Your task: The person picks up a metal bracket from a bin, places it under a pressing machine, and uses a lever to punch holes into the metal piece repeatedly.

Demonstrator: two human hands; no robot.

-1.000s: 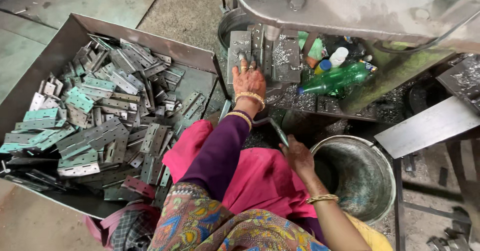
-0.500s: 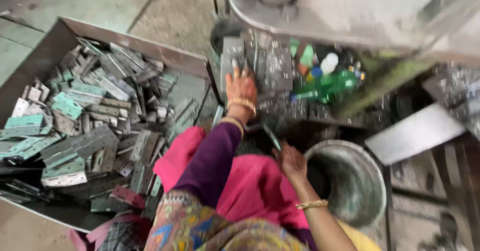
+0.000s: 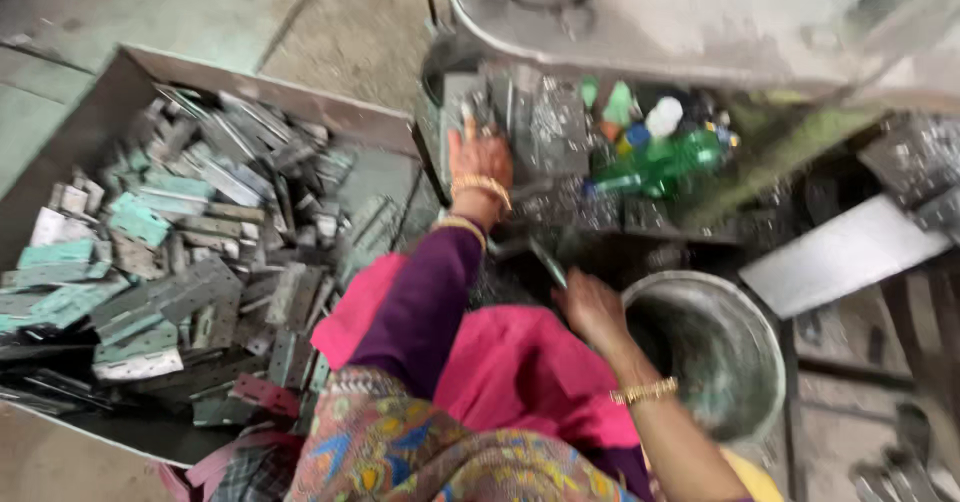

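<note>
Two hands work at the bed of a heavy grey machine (image 3: 700,12), seen from above and blurred by motion. The left hand (image 3: 480,157) reaches forward with fingers extended and lies flat on a grey metal plate (image 3: 460,102) at the machine's base; whether it pinches the plate or only presses on it cannot be told. The right hand (image 3: 590,307) is closed around a thin, greenish strip-like tool (image 3: 548,262) that points up toward the machine, just beside the rim of a round metal bucket (image 3: 760,362). To the left, a large sheet-metal tray (image 3: 300,97) holds a loose heap of flat hinge-like plates (image 3: 170,272), some bare grey, some with a pale green coat. As a judgement, the chief hazard is the left hand's place beneath the machine head: should the press act while the fingers rest on the plate, they could be caught. The plates' cut edges could also nick bare skin, and the loose pink cloth (image 3: 500,372) over the lap could snag on them. Packaging is confined to the ledge behind the hands: a green plastic bottle (image 3: 665,167) lies on its side, with a white cap-shaped container (image 3: 663,117) and small blue and orange items just behind it; no label is legible. A pale grey flat panel (image 3: 840,257) leans at right.
</note>
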